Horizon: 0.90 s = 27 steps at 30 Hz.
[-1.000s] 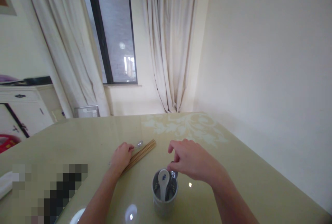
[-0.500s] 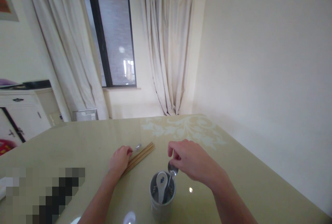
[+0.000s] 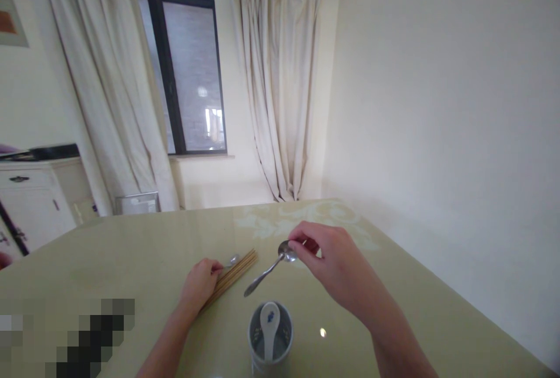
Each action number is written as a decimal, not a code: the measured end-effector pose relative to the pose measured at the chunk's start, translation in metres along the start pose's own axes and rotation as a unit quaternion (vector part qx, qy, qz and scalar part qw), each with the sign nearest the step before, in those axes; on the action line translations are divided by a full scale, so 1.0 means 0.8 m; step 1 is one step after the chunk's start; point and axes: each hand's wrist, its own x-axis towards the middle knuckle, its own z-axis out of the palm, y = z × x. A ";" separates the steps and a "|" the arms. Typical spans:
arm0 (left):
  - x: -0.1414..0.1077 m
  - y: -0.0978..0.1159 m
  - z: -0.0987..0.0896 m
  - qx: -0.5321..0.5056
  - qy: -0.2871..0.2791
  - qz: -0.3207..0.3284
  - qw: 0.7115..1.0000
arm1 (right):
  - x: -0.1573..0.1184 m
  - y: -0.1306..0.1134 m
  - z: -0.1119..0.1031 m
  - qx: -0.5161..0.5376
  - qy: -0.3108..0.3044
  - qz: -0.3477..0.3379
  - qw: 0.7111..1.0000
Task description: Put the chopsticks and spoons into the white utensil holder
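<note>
My right hand [image 3: 331, 256] pinches a metal spoon [image 3: 263, 279] by its bowl, in the air above the cup, with the handle slanting down to the left. Below it stands a pale cup [image 3: 271, 367] holding a white ceramic spoon [image 3: 270, 322] with a blue mark, bowl end up. To the left, my left hand [image 3: 202, 282] lies beside a bundle of chopsticks [image 3: 236, 274]. Its closed fingers meet the handle of a second metal spoon [image 3: 235, 259], whose bowl points away from me alongside the chopsticks. The lower ends of the chopsticks are partly hidden by the hand.
The glossy greenish table [image 3: 144, 261] runs back toward curtains [image 3: 289, 86] and a window [image 3: 195, 74]. A white cabinet [image 3: 37, 203] stands at the far left. A pixelated dark patch covers the lower left. The wall [image 3: 446, 104] rises along the right side.
The metal spoon in my right hand has come up out of the cup and swung to a slant. My left hand stays by the chopsticks. The view has tipped slightly upward.
</note>
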 end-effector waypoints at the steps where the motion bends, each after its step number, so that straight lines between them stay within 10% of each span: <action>1: 0.001 0.001 0.001 -0.002 -0.004 0.003 1.000 | 0.002 0.000 0.003 0.001 0.001 0.002 1.000; 16: -0.007 0.013 -0.013 -0.019 -0.020 0.053 0.998 | 0.025 0.019 0.035 -0.031 0.040 0.046 0.998; 22: -0.022 0.056 -0.070 -0.175 0.112 0.118 0.971 | 0.031 0.018 0.054 -0.067 0.020 0.038 0.997; 27: -0.068 0.118 -0.113 -0.306 0.029 0.232 0.923 | 0.033 0.019 0.071 -0.046 0.007 0.021 0.999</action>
